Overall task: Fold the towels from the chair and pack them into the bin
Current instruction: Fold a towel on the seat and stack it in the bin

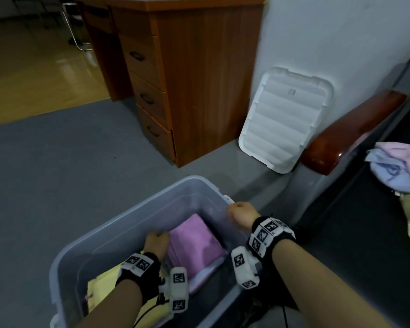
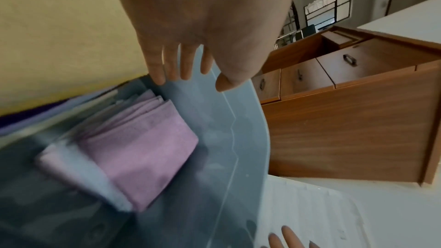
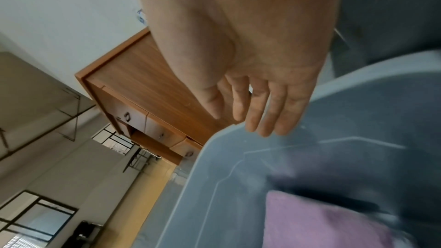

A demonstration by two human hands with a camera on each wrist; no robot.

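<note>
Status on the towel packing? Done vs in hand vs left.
Done: a folded pink towel lies in the bin, with a yellow towel beside it near the left hand. In hand: nothing; the wrist views show both the left hand and the right hand empty with relaxed fingers, over the bin. Left: unfolded towels still heaped on the chair, and the lid leans against the wall.

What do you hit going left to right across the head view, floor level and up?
Yellow towel in the bin → left hand → folded pink towel → right hand → white bin lid against the wall → chair's wooden armrest → unfolded towels on the chair.
</note>
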